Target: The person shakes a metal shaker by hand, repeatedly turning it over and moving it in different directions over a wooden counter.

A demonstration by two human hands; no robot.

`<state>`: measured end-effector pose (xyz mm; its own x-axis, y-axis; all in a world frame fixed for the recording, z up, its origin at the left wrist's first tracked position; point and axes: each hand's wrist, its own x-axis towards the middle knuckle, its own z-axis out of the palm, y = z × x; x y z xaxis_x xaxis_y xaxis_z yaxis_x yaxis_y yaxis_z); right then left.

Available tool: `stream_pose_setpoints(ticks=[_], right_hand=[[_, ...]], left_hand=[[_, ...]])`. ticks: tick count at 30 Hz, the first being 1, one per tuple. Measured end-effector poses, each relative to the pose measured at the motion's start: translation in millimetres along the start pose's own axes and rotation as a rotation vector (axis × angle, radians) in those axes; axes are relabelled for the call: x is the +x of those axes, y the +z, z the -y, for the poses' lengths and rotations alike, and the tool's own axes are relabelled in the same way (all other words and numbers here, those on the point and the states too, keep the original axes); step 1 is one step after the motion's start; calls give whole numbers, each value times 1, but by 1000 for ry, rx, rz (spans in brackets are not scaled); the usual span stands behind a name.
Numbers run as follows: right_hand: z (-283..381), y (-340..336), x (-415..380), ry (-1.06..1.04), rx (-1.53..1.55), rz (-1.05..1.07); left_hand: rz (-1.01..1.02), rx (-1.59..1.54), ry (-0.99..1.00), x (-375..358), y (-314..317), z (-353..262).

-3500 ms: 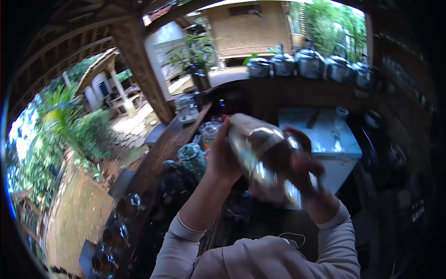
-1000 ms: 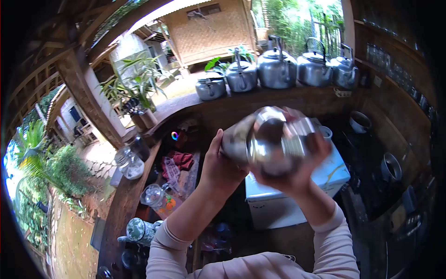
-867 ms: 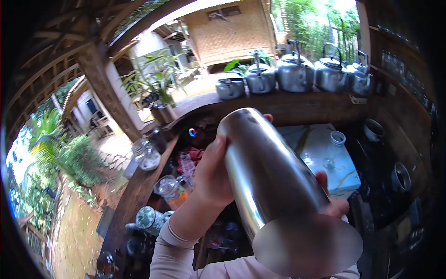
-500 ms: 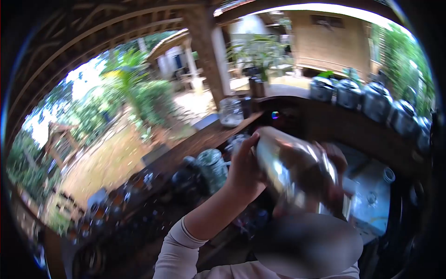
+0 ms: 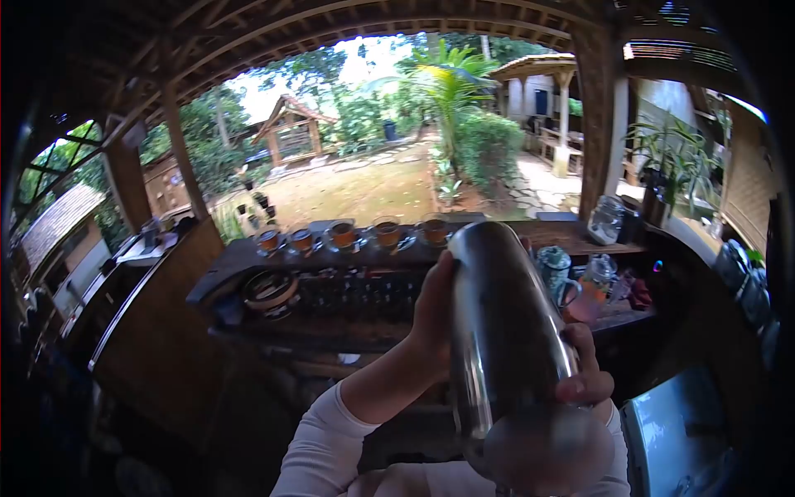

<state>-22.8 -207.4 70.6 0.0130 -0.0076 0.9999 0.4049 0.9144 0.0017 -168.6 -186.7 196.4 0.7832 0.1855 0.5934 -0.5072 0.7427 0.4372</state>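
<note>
Metal cylinder is raised in front of the counter, clasped between both hands. Long axis slants: far end up and leftward, near end down and rightward, towards the wearer. Left hand grips nearer the far end; right hand grips lower, on the right side.

Daylight is admitted from the yard beyond the left hand, where the sky is overexposed. Left of that hand, a wooden panel is sunk in shadow. The held metal cylinder is streaked with glare, its near end blurred; overhead, roof beams are bowed, outer edges blackened.
</note>
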Motion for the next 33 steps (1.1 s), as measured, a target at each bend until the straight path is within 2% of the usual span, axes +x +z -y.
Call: stream_pose_setpoints(ticks=[1,2,3,4,5,6,7,9,10,11,12,13,14,15,16,17,18,19,20,21,23,25,26,27,28,29,30,31,33], right_hand=[[29,9,4,31,-41,47],[34,-10,32,58,-90,96],[64,-14,35,80,-145,154],[42,24,119,104,-203,217],[63,40,141,128,-262,282],[57,54,134,262,-137,173],[50,68,126,395,-7,59],[81,71,143,-134,-253,468],[111,75,150,24,-99,638],[121,84,143,-334,65,557],[123,92,141,-335,81,558],[123,98,137,-311,144,592],[123,105,132,-282,206,626],[121,111,124,-250,270,662],[96,120,107,-80,117,755],[70,135,100,-296,-69,732],[51,151,80,85,96,547],[60,154,87,325,178,492],[72,153,96,46,110,578],[85,150,107,-242,37,656],[133,144,110,-171,275,683],[135,151,93,-141,336,691],[133,154,90,-167,366,694],[131,157,87,-192,394,693],[116,165,88,-51,250,762],[86,179,73,-340,98,605],[79,184,72,24,188,566],[79,183,73,220,253,455],[86,173,78,-278,139,507]], left_hand=[[55,-2,45,-7,8,-1],[24,138,75,-17,3,-8],[-59,21,15,-19,-5,-14],[-367,46,153,-19,-8,-10],[-677,64,291,-17,-13,-2],[-571,-85,326,-25,-55,-3],[-579,-76,342,-38,-59,1],[-320,-86,535,-66,-67,5],[-140,-129,308,-96,-132,-6],[-149,-124,325,-100,-111,-9],[-77,-211,510,-114,-86,-14],[-1,-298,691,-76,-74,-11],[75,-386,871,-74,-55,-6],[154,-474,1052,-80,-44,28],[235,-559,1237,-57,-32,38],[315,-640,1430,-26,-16,26],[399,-714,1625,-34,3,24],[485,-710,1447,-36,11,24],[477,-693,1455,-47,11,16],[421,-477,1319,-66,12,0],[252,-90,1047,-121,15,-21],[48,237,735,-162,9,-21],[-74,141,812,-166,5,-14],[113,3,517,-172,-13,-23],[95,-6,523,-182,-25,-25],[79,3,517,-184,-24,-26],[67,13,510,-186,-23,-28],[57,21,500,-188,-23,-30],[49,37,468,-190,-22,-32]])
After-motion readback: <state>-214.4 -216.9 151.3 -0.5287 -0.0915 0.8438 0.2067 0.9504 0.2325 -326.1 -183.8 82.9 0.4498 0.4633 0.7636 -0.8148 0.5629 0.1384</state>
